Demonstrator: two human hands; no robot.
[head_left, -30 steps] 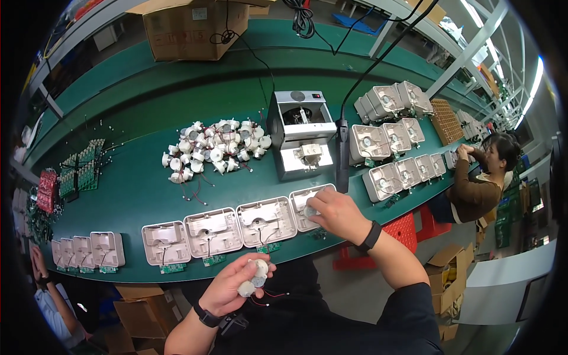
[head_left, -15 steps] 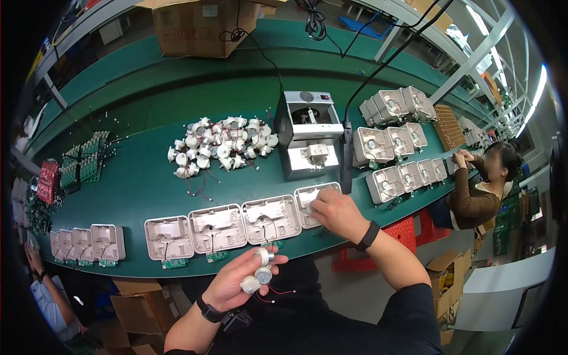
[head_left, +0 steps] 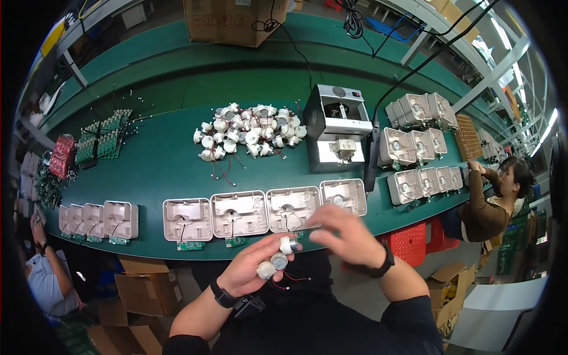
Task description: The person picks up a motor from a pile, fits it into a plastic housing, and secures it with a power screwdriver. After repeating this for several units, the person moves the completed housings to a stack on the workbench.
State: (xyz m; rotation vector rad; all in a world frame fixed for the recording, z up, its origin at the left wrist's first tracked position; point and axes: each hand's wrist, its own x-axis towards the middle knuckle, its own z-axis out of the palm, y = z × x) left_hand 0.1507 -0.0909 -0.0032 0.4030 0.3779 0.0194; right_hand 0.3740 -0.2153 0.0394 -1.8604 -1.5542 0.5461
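Observation:
My left hand [head_left: 251, 267], palm up and cupped, holds three small motors [head_left: 278, 261] with white caps and thin red and black wires. My right hand [head_left: 346, 236] is smeared by motion but its fingers look apart, with nothing seen in them. It is in front of the rightmost housing [head_left: 358, 207] of a row of open, off-white plastic housings. A round motor [head_left: 339, 200] sits in that one. The neighbouring housing [head_left: 294, 192] shows a wire inside, and small green circuit boards [head_left: 191, 245] hang at the front edges of the row.
Behind the row lies a pile of motors [head_left: 251, 129]. Right of it stand a metal machine [head_left: 340, 125] and a black cabled tool [head_left: 371, 157]. More housings [head_left: 408, 183] stand at right near a co-worker [head_left: 488, 201], others [head_left: 121, 222] at left. A red stool [head_left: 408, 244] is below the table.
My right hand has drawn back from the rightmost housing toward me, its fingers spreading; a motor now shows in that housing. My left hand still holds its motors. The whole view has shifted.

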